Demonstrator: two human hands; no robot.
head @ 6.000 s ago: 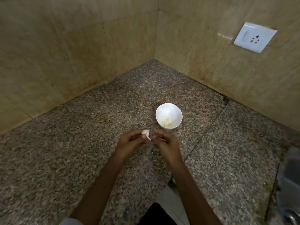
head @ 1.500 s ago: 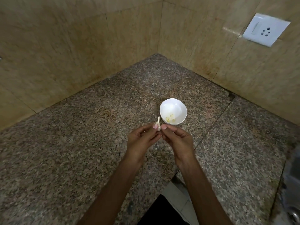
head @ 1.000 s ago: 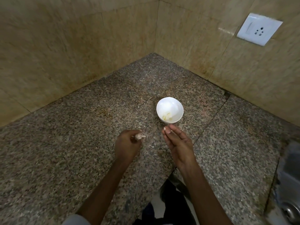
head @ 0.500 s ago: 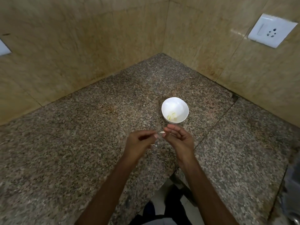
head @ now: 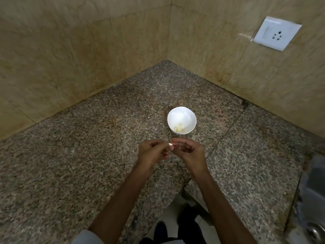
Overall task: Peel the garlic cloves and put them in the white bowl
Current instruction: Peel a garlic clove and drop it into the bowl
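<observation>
Granite, speckled brown and grey, makes up the counter point(head: 70, 164) that runs under both my hands and away to their left. Beige tiled wall point(head: 70, 50) rises behind it and folds into a corner far beyond my fingers. Low down, at my left elbow, a pale sleeve point(head: 86, 237) just shows.

My left hand point(head: 151, 154) hovers above the counter with its fingers curled in. Its thumb and forefinger pinch a small pale garlic clove point(head: 170, 144). The clove is too small for me to tell how much skin is on it.

My right hand point(head: 190, 152) sits close beside the left, fingers curled too. Its forefinger and thumb meet the same clove from the other side, so both hands pinch it between them.

Just beyond my fingertips, a little to the right, the white bowl point(head: 181, 113) stands on the counter, apart from my hands. A few yellowish peeled cloves point(head: 179, 128) lie at its bottom.

High up to the right of my right hand, a white socket plate point(head: 277, 33) is set in the wall. Far to the right, at the counter's edge, part of a metal sink point(head: 314, 199) shows, blurred.
</observation>
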